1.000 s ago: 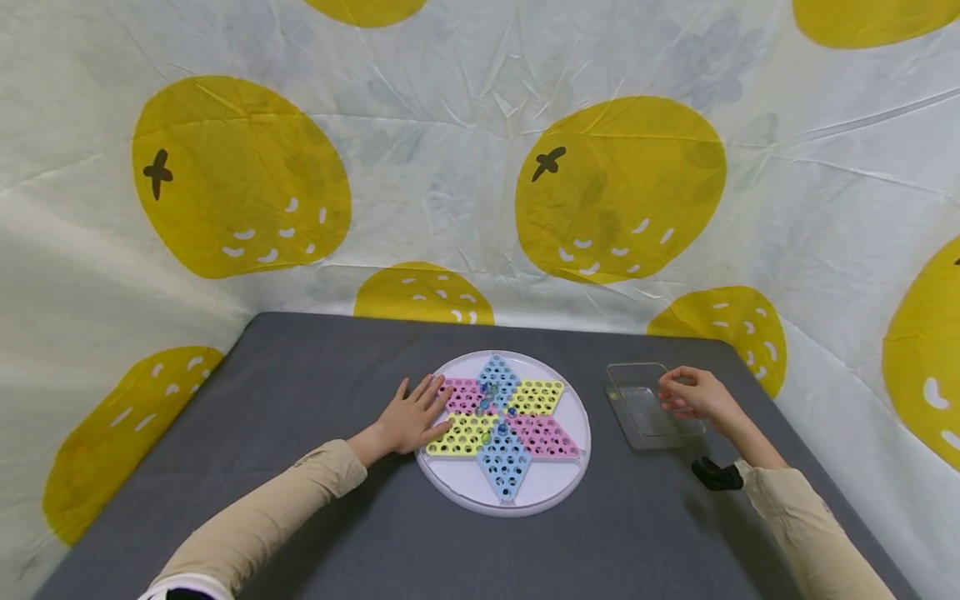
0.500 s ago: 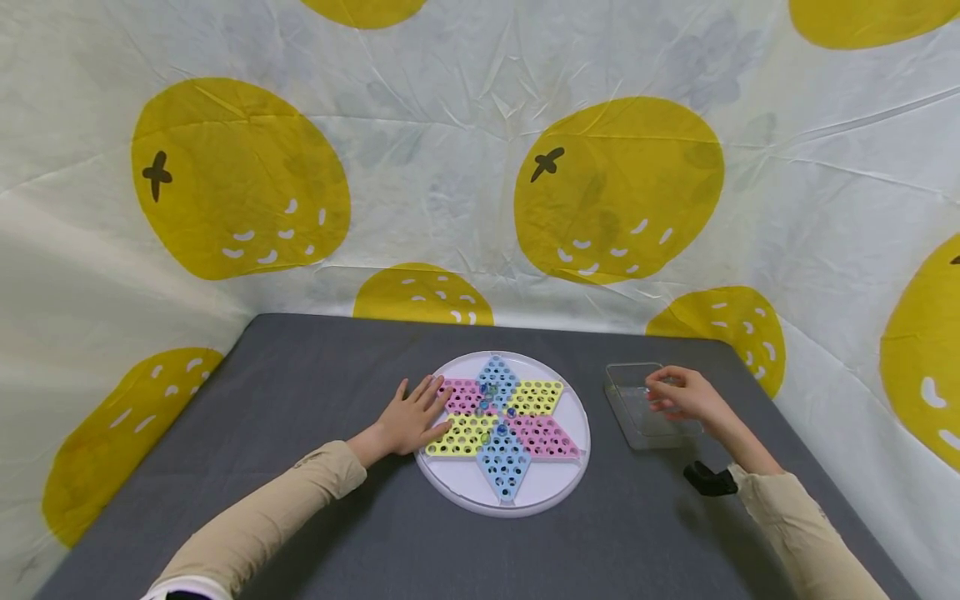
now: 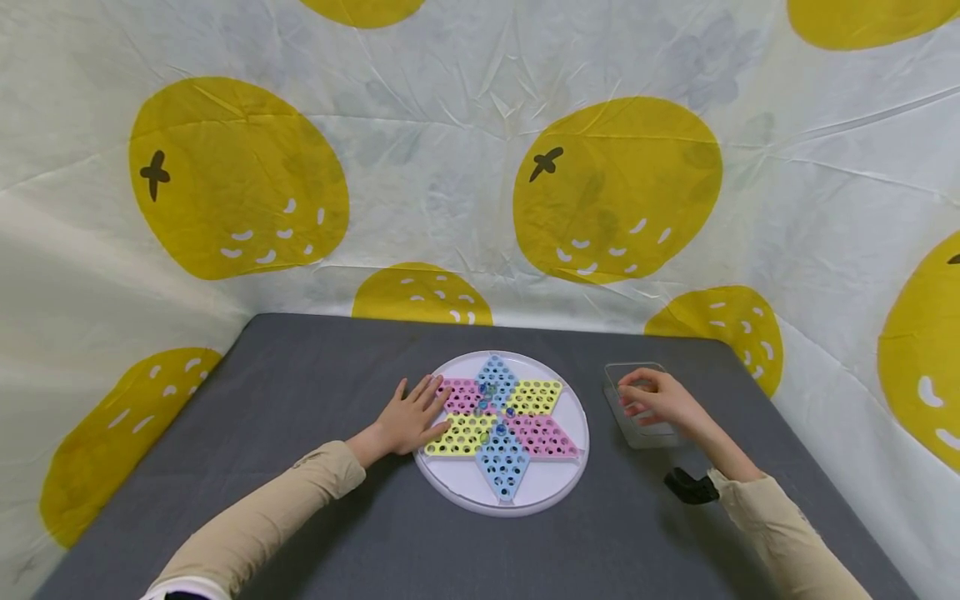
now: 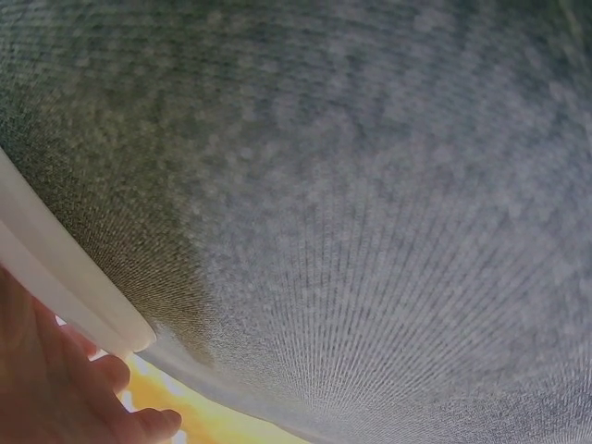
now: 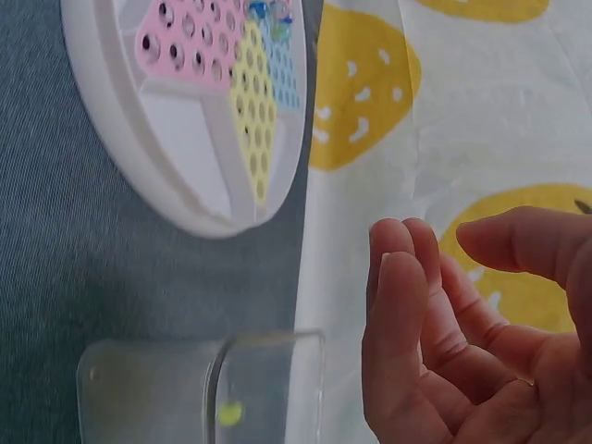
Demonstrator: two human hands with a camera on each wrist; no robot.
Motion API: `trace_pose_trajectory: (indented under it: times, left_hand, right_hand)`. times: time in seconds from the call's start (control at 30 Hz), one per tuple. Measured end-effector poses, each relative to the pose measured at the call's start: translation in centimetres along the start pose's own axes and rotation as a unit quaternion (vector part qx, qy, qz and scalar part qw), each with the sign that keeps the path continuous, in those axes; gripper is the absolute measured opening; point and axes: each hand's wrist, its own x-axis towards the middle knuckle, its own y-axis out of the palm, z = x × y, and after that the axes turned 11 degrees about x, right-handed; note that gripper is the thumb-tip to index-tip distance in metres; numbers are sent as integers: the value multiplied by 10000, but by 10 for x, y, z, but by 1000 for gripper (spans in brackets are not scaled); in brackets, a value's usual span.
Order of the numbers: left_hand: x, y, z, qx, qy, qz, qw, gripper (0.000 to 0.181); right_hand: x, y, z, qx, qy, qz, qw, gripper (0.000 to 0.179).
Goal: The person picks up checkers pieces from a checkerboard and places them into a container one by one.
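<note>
A round white Chinese checkers board (image 3: 465,487) with a pink, yellow and blue star of holes lies mid-table. Several glass marbles (image 3: 501,430) sit around the star's middle. My left hand (image 3: 405,421) rests spread on the board's left edge; in the left wrist view its fingers (image 4: 153,424) show beside the white rim (image 4: 83,277). Over the clear plastic box (image 3: 648,437), my right hand (image 3: 660,402) hovers with loosely bent fingers. The right wrist view shows a gap between thumb and fingers (image 5: 398,305), nothing held. One yellow-green marble (image 5: 229,413) appears in the box.
A dark grey cloth (image 3: 322,367) covers the table. Behind it hangs a white curtain (image 3: 435,167) printed with large yellow fruit. A black strap device (image 3: 692,486) sits at the right wrist.
My right hand has moved left across the box toward the board, its fingers staying loosely bent. My left hand has stayed in place on the board's edge.
</note>
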Motion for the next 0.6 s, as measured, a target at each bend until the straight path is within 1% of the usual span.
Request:
trace_pose_trajectory:
  times: [0.17,0.23,0.3,0.4,0.6]
  left_hand:
    - [1,4,1,54,-54,86,9999,63]
    - [1,3,1,21,-61,124,9999,63]
    - [0,2,1,-40,-46,94,9999,63]
    - [0,2,0,71,-52,143,9999,63]
    - [1,4,1,103,-16,42,9999,62]
  right_hand:
    - [3,12,3,-43,-71,133,9999,40]
    - [6,18,3,-34,-87,175,9998,40]
    - [8,23,4,-18,-88,204,9998,40]
    - [12,31,5,-71,-98,266,9996,38]
    - [18,46,8,-197,-112,404,9989,34]
